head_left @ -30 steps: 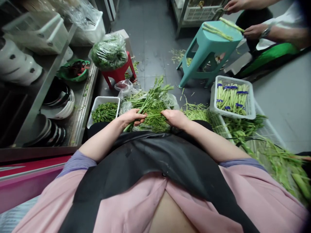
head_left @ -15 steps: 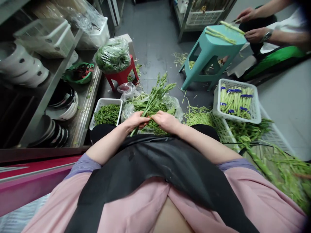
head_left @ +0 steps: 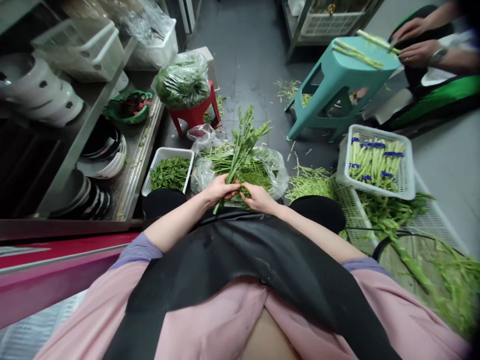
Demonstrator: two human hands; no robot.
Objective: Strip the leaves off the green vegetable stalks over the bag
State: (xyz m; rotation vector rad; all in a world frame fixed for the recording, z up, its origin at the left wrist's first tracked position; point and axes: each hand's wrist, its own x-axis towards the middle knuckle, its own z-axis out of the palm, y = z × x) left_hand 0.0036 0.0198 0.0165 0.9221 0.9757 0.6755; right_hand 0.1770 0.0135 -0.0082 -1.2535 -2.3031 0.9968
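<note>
Right hand (head_left: 260,198) drawn inward, pinching greens (head_left: 245,192), left hand (head_left: 220,189) clamped on stems (head_left: 240,146), sprigs (head_left: 170,172) in white basket (head_left: 174,151)

"Any way past the open bag (head_left: 203,175)?"

"Straight beyond it, over the floor (head_left: 255,62): there's a gap between the red stool (head_left: 193,115) beyond its left side and the teal stool (head_left: 356,76) beyond its right."

"And at its sides?"

"Tighter. A basket (head_left: 174,150) stands just left of it; heaped stems (head_left: 311,182), then stacked baskets (head_left: 378,192), block its right; my knees (head_left: 318,212) flank its near side. Over it, stalks (head_left: 242,142) in my left hand (head_left: 222,189) block me."
</note>
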